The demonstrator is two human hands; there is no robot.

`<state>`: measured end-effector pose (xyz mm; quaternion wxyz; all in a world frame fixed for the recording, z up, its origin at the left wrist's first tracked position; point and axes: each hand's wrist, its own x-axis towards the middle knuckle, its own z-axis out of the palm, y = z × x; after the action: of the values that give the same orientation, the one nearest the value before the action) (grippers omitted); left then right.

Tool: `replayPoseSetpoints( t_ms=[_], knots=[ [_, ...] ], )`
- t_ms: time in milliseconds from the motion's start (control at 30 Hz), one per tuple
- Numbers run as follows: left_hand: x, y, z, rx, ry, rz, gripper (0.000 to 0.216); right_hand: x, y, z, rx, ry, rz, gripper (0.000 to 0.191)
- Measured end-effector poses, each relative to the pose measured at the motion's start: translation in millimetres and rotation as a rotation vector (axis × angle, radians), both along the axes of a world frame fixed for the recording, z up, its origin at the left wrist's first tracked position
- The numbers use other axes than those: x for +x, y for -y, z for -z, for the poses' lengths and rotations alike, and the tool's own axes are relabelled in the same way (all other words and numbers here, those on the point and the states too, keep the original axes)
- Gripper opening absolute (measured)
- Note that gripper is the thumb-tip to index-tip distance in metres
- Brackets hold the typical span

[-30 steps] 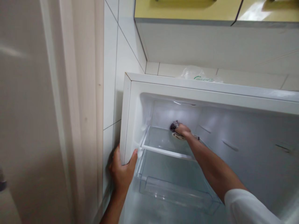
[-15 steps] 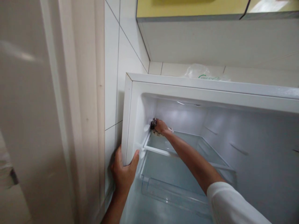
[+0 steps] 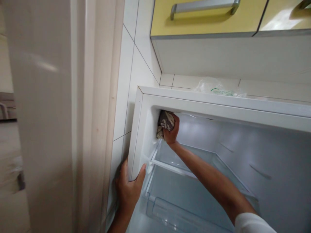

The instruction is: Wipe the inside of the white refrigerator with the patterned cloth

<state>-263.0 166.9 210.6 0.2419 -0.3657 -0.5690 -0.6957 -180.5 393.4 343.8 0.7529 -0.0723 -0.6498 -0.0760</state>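
The dark-and-cream patterned fabric cloth (image 3: 167, 120) sits in the upper far-left corner inside the open white refrigerator cabinet (image 3: 194, 104), above the clear glass shelf with a white front trim (image 3: 173, 155). The person's right hand (image 3: 172, 131) is closed around it, fingers curled; the bunching presumably makes a compact pad that fits the corner, though whether it presses on the wall there cannot be told. The left hand (image 3: 128, 191) is partly open, hooked over the cabinet's near-left edge with the thumb inside and the fingers outside, probably to brace the body or keep the cabinet steady while the other arm reaches far in. The shelf's sides lie along the cabinet walls, likely for support. A translucent plastic bag with green print (image 3: 210, 88) lies on top, toward the far side.
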Motion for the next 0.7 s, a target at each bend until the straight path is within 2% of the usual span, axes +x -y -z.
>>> replayPoseSetpoints(
  t_ms=[100, 200, 233, 333, 433, 600, 700],
  knots=[
    [0, -1, 2.3, 0.002, -0.014, -0.001, 0.054, -8, 6, -2.7, 0.056, -0.083, -0.012, 0.053],
    [-1, -1, 3.2, 0.012, -0.065, -0.034, 0.052, -7, -25, -1.5, 0.051, -0.032, 0.067, 0.058],
    [-1, -1, 3.0, 0.015, -0.083, -0.049, 0.052, -4, -42, -1.4, 0.006, 0.028, 0.131, 0.061],
    [-1, 0, 2.1, 0.024, -0.137, -0.092, 0.051, 6, -93, -4.0, -0.258, 0.288, 0.402, 0.062],
    [-1, 0, 1.5, 0.02, -0.178, -0.134, 0.05, 15, -125, -9.3, -0.37, 0.493, 0.555, 0.058],
    [-3, 0, -0.5, 0.02, -0.209, -0.139, 0.05, 26, -129, -18.2, -0.361, 0.687, 0.709, 0.051],
    [-4, 0, -1.6, 0.037, -0.216, -0.157, 0.05, 49, -124, -28.0, -0.37, 0.752, 0.82, 0.044]
  ],
)
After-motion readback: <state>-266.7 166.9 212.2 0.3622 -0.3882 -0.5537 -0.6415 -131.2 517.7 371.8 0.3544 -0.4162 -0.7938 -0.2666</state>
